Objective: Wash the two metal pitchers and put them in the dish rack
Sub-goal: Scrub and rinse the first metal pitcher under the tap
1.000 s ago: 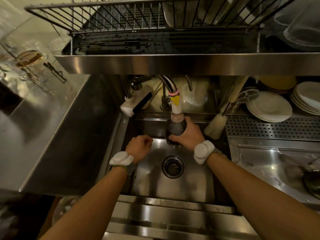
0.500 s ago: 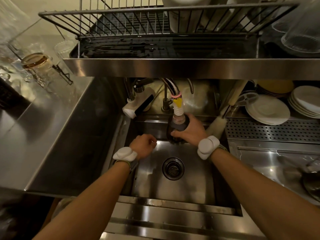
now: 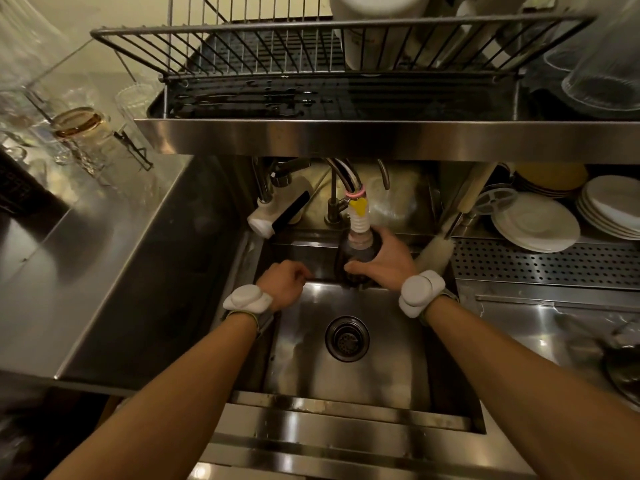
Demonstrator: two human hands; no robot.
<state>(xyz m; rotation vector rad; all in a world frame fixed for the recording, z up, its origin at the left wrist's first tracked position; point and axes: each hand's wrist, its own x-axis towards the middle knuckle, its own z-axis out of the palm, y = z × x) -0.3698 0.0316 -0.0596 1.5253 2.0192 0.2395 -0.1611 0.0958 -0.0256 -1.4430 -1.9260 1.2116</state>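
Early: your right hand [image 3: 386,263] wraps one pitcher [image 3: 356,252] under tap [image 3: 360,221], left hand [image 3: 282,284] curled, contents unclear; dish rack [image 3: 311,26] shows none

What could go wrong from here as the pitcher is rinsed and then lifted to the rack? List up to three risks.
1. Only the right hand grips the pitcher under the tap; if wet, it could slip and fall into the sink.
2. The steel shelf overhangs the sink, so the pitcher may knock it on the way up.
3. The rack already holds white tubs on its right; the pitcher could bump them.
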